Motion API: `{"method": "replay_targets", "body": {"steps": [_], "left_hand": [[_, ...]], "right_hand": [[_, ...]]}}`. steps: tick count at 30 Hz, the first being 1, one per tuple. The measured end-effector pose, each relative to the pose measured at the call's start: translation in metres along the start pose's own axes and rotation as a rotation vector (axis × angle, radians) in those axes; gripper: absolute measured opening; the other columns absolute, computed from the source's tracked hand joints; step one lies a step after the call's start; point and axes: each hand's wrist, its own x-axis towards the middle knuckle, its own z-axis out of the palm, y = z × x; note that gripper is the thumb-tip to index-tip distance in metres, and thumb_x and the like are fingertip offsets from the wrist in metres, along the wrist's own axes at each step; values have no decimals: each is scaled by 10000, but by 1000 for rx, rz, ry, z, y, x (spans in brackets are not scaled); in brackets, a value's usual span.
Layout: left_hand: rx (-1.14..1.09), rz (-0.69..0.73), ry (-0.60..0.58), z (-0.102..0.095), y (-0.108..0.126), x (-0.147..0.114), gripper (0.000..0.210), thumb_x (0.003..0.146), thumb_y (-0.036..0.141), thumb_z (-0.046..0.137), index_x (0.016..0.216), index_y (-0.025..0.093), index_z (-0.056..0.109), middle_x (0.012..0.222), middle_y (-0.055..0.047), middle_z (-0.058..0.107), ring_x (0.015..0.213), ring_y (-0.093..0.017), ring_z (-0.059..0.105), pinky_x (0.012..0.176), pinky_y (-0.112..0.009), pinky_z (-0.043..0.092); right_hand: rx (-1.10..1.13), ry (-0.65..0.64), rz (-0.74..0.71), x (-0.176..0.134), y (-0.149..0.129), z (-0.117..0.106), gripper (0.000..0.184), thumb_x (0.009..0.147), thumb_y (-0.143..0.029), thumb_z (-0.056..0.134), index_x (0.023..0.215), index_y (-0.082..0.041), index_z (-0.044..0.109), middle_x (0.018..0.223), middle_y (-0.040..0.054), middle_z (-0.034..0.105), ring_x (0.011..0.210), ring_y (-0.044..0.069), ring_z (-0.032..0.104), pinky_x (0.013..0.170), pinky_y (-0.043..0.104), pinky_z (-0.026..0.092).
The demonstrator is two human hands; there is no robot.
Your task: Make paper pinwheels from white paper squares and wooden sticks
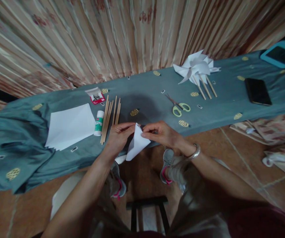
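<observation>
A folded sheet of white paper (138, 143) hangs between my hands over the table's front edge, one corner pointing up. My left hand (119, 137) is closed on its upper left side. Thumb and fingers of my right hand (161, 134) pinch it near the top right. Just beyond my left hand lie several wooden sticks (107, 120), with a glue stick (99, 124) beside them. A pair of scissors (179, 106) with green handles rests on the cloth beyond my right hand.
A stack of white paper (70, 125) lies to the left, near a small red box (97, 97) of metal pieces. Paper pinwheels (195, 67) on sticks lie at the back right. A black phone (258, 91) and a blue-framed tablet (282, 54) are farther right. A curtain (132, 36) hangs behind the table.
</observation>
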Motion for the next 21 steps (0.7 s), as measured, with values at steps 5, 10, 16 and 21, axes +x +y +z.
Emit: {"method": "replay_targets", "body": {"steps": [5, 10, 16, 21], "left_hand": [[-43, -26, -5, 1, 0, -3, 287, 620, 400, 793, 789, 167, 786, 688, -40, 732, 639, -151, 620, 654, -269, 490], [-55, -19, -31, 0, 0, -5, 262, 663, 388, 764, 798, 165, 785, 697, -39, 732, 661, -161, 636, 675, -277, 495], [-27, 37, -12, 2, 0, -7, 246, 640, 380, 789, 768, 170, 780, 735, -43, 748, 684, -164, 651, 671, -274, 505], [24, 57, 68, 3, -2, -6, 227, 578, 343, 842, 734, 193, 773, 778, -41, 764, 721, -173, 670, 686, -285, 527]], "right_hand": [[-33, 25, 19, 0, 3, 0, 260, 807, -375, 590, 698, -145, 642, 633, -13, 562, 585, 94, 453, 557, 233, 359], [-51, 35, 44, 1, 3, 0, 270, 802, -382, 587, 703, -139, 650, 614, -15, 555, 559, 90, 443, 537, 231, 342], [-44, 42, 58, 2, 3, 2, 265, 793, -376, 589, 704, -135, 658, 608, -10, 563, 557, 89, 452, 529, 226, 342], [-53, 50, 57, 2, 2, 4, 272, 793, -377, 579, 697, -132, 649, 604, -13, 546, 559, 87, 441, 536, 228, 339]]}}
